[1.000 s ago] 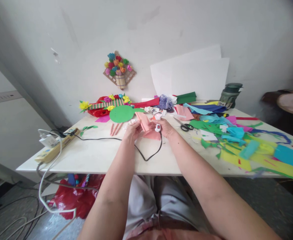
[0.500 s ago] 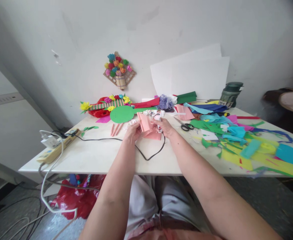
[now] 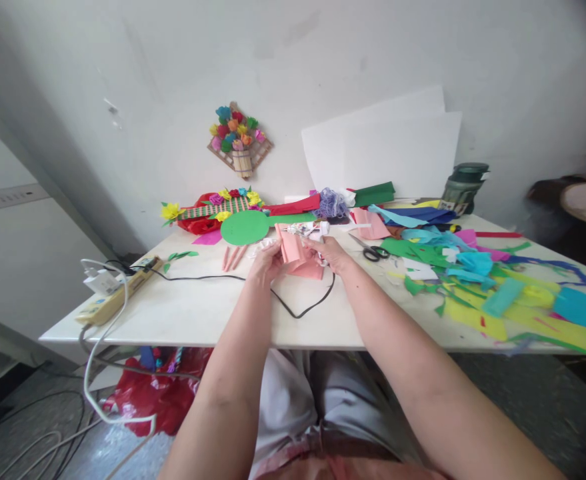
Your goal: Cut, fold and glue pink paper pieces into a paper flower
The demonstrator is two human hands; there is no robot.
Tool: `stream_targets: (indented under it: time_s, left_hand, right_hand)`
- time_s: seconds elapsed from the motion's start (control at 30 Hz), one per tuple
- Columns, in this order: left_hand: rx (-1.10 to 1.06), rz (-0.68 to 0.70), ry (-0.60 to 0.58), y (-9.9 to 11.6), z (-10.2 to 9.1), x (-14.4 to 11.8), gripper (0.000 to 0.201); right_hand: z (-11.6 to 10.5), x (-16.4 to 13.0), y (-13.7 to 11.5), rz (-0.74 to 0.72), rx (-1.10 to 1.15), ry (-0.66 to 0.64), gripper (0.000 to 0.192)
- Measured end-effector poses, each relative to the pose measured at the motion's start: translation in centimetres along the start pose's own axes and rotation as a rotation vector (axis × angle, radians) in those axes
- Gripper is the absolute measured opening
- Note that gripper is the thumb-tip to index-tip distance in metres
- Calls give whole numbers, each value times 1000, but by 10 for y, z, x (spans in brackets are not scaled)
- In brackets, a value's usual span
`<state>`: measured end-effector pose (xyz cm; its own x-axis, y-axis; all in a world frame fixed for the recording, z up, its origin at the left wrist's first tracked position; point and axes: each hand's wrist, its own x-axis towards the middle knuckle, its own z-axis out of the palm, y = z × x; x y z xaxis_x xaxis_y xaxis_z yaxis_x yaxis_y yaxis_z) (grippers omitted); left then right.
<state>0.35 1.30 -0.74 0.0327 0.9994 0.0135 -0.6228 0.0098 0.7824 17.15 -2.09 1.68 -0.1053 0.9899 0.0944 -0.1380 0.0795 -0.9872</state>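
Observation:
A sheet of pink paper (image 3: 293,245), folded or curled upright, is between my two hands over the middle of the table. My left hand (image 3: 269,260) pinches its left edge, with some crumpled white material just behind. The fingers of my right hand (image 3: 329,252) close on the paper's right side, though their tips are partly hidden. Another flat pink piece (image 3: 310,269) lies beneath. Just beyond the right hand sits a white tool (image 3: 320,229) resembling a glue gun; a black cord (image 3: 297,316) loops near it. Several rolled pink strips (image 3: 233,258) lie to the left.
A green paper disc (image 3: 245,228) and a flower-decorated woven piece (image 3: 215,211) lie at the back. Scissors (image 3: 373,252) and coloured paper scraps (image 3: 473,267) spread to the right. A power strip (image 3: 117,293) sits at the left edge; a dark bottle (image 3: 465,187) stands at the back right.
My right hand has moved slightly from the white tool onto the paper's right side. The tool now shows more clearly beyond the fingers. My left hand keeps its hold.

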Motion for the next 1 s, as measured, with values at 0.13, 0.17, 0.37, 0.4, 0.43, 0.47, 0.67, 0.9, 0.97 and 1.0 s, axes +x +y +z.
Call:
stream_targets:
  time_s: [0.13, 0.17, 0.37, 0.4, 0.43, 0.47, 0.67, 0.9, 0.97, 1.0]
  left_hand:
    - [-23, -13, -10, 1, 1, 0, 5]
    - [-28, -15, -10, 1, 1, -1, 5]
    - [-27, -25, -14, 1, 0, -1, 5]
    - [-26, -26, -14, 1, 0, -1, 6]
    - [-27, -25, -15, 1, -1, -1, 6]
    - [-27, -21, -18, 1, -1, -1, 6]
    - [26, -13, -3, 0, 0, 0, 4]
    - [31, -19, -15, 0, 0, -1, 7]
    - [22, -32, -11, 1, 1, -2, 6]
    - [16, -37, -14, 1, 2, -3, 5]
  right_hand:
    - [-1, 1, 1, 9, -29, 9, 42]
    - [-1, 1, 1, 9, -35, 12, 42]
    - [-1, 2, 2, -6, -61, 19, 41]
    - [-1, 1, 2, -8, -65, 20, 41]
    - [-1, 1, 2, -10, -71, 19, 41]
    - [-1, 1, 2, -12, -75, 18, 41]
    - [-1, 1, 2, -15, -73, 13, 40]
    - [-1, 1, 3, -25, -67, 21, 41]
    - [-2, 1, 3, -30, -67, 24, 41]
    - [-2, 2, 4, -33, -65, 25, 41]
